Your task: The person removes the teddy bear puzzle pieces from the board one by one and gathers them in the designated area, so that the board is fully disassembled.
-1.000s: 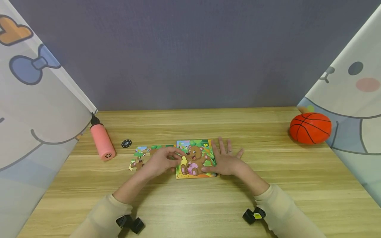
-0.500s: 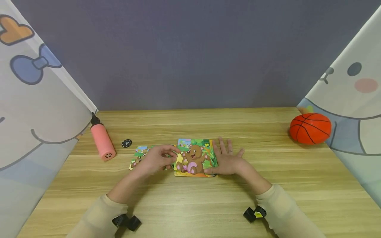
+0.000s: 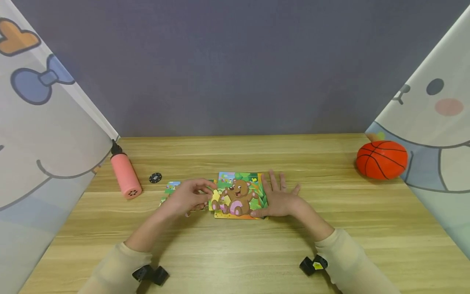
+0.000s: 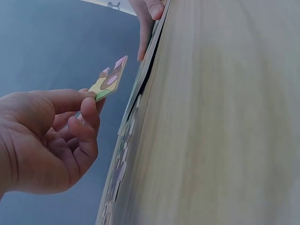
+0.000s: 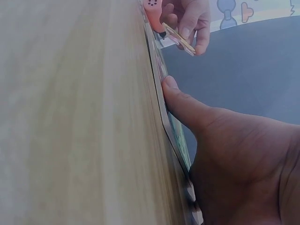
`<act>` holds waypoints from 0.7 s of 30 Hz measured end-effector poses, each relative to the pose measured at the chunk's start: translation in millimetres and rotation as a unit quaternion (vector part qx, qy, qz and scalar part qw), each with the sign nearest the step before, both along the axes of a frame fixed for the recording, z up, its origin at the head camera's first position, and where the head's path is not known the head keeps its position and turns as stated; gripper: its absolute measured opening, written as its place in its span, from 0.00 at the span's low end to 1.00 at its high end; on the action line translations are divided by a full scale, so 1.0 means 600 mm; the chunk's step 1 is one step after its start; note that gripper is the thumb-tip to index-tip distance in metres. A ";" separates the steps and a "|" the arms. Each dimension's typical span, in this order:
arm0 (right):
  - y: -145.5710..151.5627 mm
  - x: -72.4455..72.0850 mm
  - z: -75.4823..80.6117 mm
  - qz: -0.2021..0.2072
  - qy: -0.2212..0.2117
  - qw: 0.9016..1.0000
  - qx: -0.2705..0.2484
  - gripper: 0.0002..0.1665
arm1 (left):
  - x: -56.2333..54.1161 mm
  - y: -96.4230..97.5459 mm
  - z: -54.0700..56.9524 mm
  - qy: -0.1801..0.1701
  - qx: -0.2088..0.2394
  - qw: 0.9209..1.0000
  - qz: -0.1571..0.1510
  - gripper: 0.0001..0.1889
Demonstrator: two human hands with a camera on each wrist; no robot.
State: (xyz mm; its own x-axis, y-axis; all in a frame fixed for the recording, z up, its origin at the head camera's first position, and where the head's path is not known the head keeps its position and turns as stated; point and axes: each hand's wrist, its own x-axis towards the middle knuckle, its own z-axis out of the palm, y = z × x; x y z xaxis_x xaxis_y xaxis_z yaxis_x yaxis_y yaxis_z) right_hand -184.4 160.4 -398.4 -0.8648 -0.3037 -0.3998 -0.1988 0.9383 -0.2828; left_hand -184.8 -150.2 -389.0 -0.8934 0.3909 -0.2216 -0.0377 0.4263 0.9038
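Observation:
My left hand (image 3: 187, 198) pinches a jigsaw puzzle piece (image 4: 110, 79) between thumb and fingertips. The piece shows brown bear feet, pink and yellow-green, and is raised off the table in the left wrist view. In the head view it overlaps the left edge of a bear jigsaw puzzle (image 3: 240, 196) in a flat board. Against the right side of that board rests my right hand (image 3: 280, 202), fingers straight and spread, thumb on its lower right part. Under and behind my left hand lie several more puzzle pieces (image 3: 171, 187), partly hidden.
A black round chip (image 3: 155, 177) lies left of the pieces. Farther left is a pink hand pump (image 3: 126, 175) with a black nozzle. An orange-red toy basketball (image 3: 382, 159) sits at the right. A dark grey partition (image 3: 235, 73) stands behind the wooden table (image 3: 235, 253).
My left hand has moved left with the pinched piece, from over the board to its left edge. The board has shifted very slightly left. My right hand stays in place.

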 end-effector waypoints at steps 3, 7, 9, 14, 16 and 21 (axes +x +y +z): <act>-0.001 0.000 0.001 -0.001 0.000 1.000 0.001 0.79 | 0.001 -0.007 -0.002 -0.006 0.007 1.000 0.002 0.14; -0.001 -0.001 0.001 -0.003 0.000 1.000 -0.001 0.79 | 0.001 -0.019 -0.005 -0.015 0.023 1.000 0.002 0.14; 0.000 -0.001 0.000 -0.004 0.000 1.000 -0.001 0.79 | 0.000 -0.026 -0.007 -0.015 0.031 0.999 -0.003 0.14; 0.000 -0.001 -0.001 -0.005 0.000 1.000 -0.002 0.79 | 0.002 -0.045 -0.011 -0.020 0.050 0.999 -0.007 0.15; 0.000 -0.001 -0.001 -0.005 -0.001 1.000 -0.001 0.79 | 0.003 -0.051 -0.013 -0.026 0.053 0.998 -0.003 0.15; 0.000 -0.002 -0.001 -0.007 -0.005 1.000 0.004 0.79 | 0.004 -0.068 -0.017 -0.023 0.047 0.999 -0.002 0.16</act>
State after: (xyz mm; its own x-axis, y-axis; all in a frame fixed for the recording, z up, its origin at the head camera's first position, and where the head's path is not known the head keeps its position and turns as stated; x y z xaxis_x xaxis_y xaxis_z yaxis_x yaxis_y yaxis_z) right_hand -185.5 160.4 -399.0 -0.8650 -0.2884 -0.4106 -0.1833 0.9434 -0.2764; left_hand -182.2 -190.8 -399.0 -0.8816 0.4151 -0.2248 -0.0793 0.3391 0.9374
